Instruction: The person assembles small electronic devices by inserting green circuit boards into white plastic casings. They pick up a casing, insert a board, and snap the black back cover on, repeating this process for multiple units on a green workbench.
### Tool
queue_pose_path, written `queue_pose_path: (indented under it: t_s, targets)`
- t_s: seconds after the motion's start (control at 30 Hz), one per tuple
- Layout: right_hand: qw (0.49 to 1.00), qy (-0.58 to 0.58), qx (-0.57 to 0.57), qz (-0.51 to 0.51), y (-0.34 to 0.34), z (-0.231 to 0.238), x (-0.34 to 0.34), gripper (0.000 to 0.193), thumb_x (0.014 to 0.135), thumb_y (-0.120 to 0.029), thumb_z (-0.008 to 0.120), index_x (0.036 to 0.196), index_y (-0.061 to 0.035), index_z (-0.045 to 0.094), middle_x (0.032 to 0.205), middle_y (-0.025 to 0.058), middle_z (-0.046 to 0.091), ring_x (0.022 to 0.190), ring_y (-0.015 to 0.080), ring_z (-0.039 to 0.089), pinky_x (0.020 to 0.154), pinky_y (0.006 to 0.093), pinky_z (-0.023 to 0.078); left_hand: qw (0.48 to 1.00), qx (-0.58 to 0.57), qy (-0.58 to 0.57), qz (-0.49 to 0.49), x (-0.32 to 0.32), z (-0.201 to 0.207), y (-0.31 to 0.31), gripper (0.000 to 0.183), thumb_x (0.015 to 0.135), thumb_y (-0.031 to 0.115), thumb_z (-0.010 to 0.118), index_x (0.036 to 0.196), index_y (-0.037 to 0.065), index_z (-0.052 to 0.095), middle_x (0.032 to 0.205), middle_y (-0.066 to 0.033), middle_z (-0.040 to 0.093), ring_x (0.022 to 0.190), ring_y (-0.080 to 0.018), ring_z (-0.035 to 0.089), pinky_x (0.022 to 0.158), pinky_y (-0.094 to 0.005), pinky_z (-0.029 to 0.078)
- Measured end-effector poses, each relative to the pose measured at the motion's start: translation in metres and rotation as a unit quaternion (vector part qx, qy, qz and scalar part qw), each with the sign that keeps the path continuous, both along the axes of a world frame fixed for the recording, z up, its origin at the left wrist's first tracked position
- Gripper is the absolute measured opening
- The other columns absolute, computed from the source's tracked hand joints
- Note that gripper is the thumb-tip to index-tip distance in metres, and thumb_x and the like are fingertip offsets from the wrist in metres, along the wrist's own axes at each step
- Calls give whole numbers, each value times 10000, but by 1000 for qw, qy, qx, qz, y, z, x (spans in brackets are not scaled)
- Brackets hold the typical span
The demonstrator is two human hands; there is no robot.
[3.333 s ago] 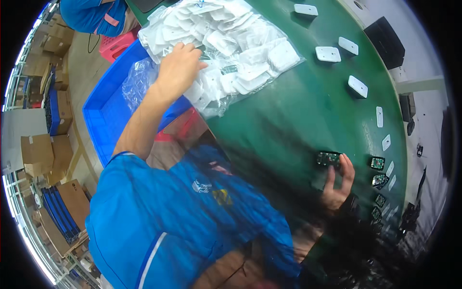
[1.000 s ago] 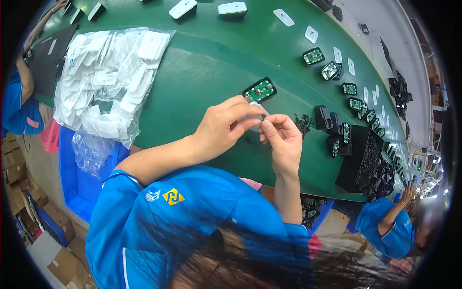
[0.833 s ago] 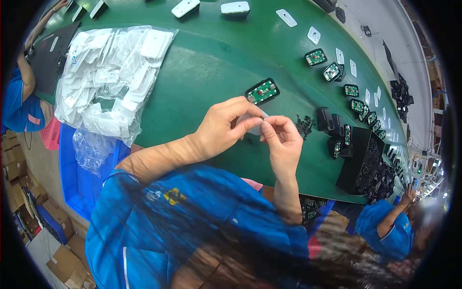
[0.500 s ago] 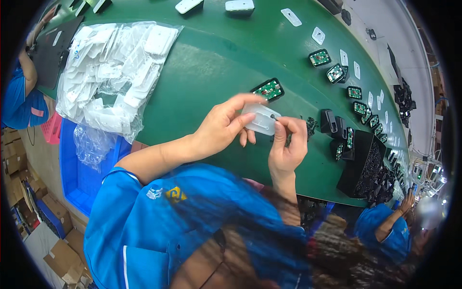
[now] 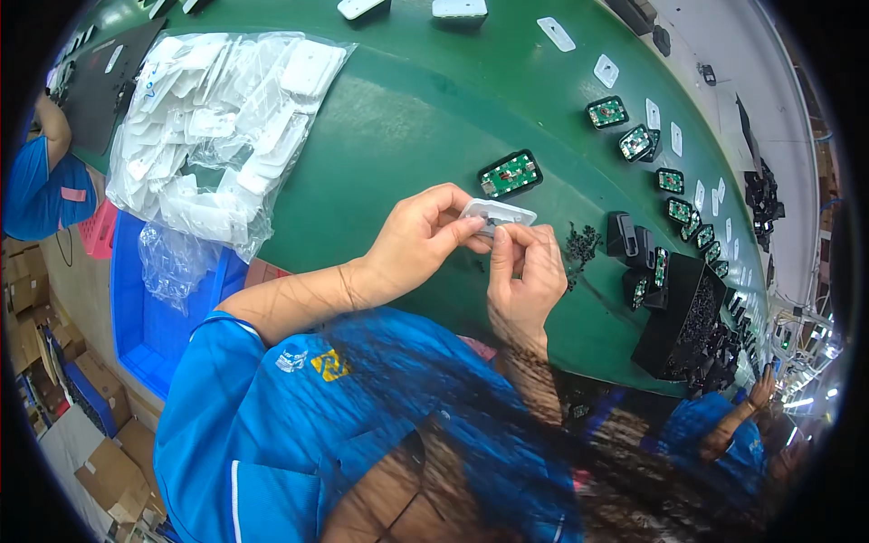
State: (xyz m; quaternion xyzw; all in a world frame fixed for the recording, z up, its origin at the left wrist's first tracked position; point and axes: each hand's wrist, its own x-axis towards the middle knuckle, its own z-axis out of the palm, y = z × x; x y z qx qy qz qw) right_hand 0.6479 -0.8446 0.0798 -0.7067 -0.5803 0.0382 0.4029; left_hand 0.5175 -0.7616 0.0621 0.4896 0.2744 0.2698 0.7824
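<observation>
1. both hands are now pinching one small clear packet (image 5: 497, 215) between them: the left hand (image 5: 418, 237) is clamped on its near-left edge, and the right hand (image 5: 526, 271) is closing thumb and fingers on its lower right side. half a second ago the packet was lying flatter between more open fingers; now it is being gripped tighter, which, i judge, means the small dark part inside is being worked out or in.
2. the packet is hanging just above the green table (image 5: 398, 136), near the loose green circuit board (image 5: 510, 174) in its black frame.
3. counting: one packet is sitting in the hands; one big heap of white bagged parts (image 5: 222, 127) is lying at the left; about eight green boards are trailing in a curved row (image 5: 670, 181) to the right, though the farthest are too small to count surely; one black bin (image 5: 692, 326) is standing at the right; one blue crate (image 5: 149, 317) is sitting below the table edge.
4. two other people in blue are working, one at each edge.
</observation>
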Motion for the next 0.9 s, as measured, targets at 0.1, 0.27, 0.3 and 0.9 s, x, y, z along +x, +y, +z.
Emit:
queue_pose_path:
  t_s: [0.1, 0.27, 0.3, 0.9]
  targets:
    - [998, -61, -1, 14, 1, 0, 0, 107, 848, -108, 625, 827, -50, 537, 705, 71, 501, 611, 243, 513, 545, 364, 397, 999, 38, -23, 23, 1, 1, -3, 83, 919, -13, 518, 992, -48, 539, 999, -85, 551, 935, -160, 619, 811, -278, 537]
    - [997, -55, -33, -34, 2, -2, -6, 136, 850, -110, 622, 808, -49, 509, 717, 79, 494, 597, 253, 504, 530, 374, 394, 978, 205, 30, 27, 0, 6, -3, 67, 902, -16, 543, 962, -45, 550, 994, -79, 536, 923, -143, 585, 777, -262, 532]
    - [998, -31, -38, -39, 2, -3, -9, 140, 851, -110, 622, 805, -46, 506, 720, 81, 494, 590, 252, 502, 522, 373, 392, 972, 229, 39, 33, 0, 9, -4, 65, 899, -15, 549, 957, -45, 551, 991, -79, 536, 921, -141, 580, 770, -259, 531]
    - [913, 385, -124, 44, 5, 4, 15, 228, 804, -83, 715, 963, -26, 562, 851, -20, 508, 666, 42, 376, 575, 186, 336, 998, 61, -14, 2, -4, -2, 2, 89, 906, 63, 573, 899, -5, 515, 810, -53, 584, 724, -116, 627, 651, -253, 505]
